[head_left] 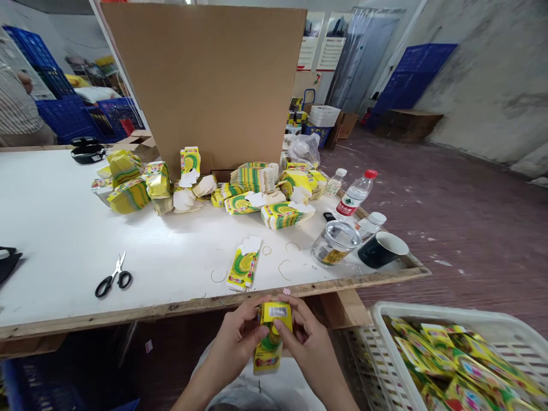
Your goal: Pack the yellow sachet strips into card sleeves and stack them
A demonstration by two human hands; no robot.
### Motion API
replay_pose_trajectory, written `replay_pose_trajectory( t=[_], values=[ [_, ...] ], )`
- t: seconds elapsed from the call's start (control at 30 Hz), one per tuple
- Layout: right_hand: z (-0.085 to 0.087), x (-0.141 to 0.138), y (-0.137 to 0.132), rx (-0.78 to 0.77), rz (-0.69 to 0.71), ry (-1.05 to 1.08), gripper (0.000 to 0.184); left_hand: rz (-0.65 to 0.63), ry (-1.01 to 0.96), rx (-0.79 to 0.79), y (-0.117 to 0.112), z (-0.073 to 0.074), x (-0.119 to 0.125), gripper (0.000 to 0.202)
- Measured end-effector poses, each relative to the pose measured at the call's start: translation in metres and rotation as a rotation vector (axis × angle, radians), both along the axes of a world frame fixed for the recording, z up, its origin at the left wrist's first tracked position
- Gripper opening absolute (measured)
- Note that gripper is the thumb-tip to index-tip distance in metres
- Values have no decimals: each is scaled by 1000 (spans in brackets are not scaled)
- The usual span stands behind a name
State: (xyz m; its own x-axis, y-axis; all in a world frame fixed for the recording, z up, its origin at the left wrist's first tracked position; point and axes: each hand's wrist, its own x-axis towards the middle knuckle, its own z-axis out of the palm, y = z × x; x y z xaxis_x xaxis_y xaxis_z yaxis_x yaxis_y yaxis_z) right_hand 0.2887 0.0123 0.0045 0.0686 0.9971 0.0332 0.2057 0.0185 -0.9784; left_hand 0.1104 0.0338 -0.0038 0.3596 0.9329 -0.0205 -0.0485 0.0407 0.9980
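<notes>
A small yellow and green carton with a barcode at its upper end is held between both hands, just in front of the table's edge. My left hand grips its left side, thumb on the front face. On the other side my right hand grips it too, its thumb pressed near the middle. Beyond them, on the table, lie flattened cartons of the same print with white flaps. Several thin rubber bands are scattered close by.
Bundles of folded cartons sit before a tall cardboard sheet. Scissors lie at left. Bottles, a clear jar and a dark mug stand at right. A white basket holds yellow packets. A person stands far left.
</notes>
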Motion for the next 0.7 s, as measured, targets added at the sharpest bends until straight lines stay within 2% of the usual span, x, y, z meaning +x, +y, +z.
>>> replay_pose_trajectory(
  t=[0.17,0.4,0.5,0.6,0.7],
  values=[
    [-8,-9,1,-40,-57,-121,29,-89,-54,-75,-2,-1,1,47],
    [-13,-6,-1,93,-91,-263,34,8,-232,-206,3,-3,6,49],
    [-15,-2,-2,157,-170,-208,29,46,-231,-232,4,-4,13,48],
    [-18,-1,0,128,-202,-57,25,61,-235,-243,2,-8,25,46],
    [-15,0,0,140,-224,36,21,18,-240,-204,-3,-11,35,43]
  ],
)
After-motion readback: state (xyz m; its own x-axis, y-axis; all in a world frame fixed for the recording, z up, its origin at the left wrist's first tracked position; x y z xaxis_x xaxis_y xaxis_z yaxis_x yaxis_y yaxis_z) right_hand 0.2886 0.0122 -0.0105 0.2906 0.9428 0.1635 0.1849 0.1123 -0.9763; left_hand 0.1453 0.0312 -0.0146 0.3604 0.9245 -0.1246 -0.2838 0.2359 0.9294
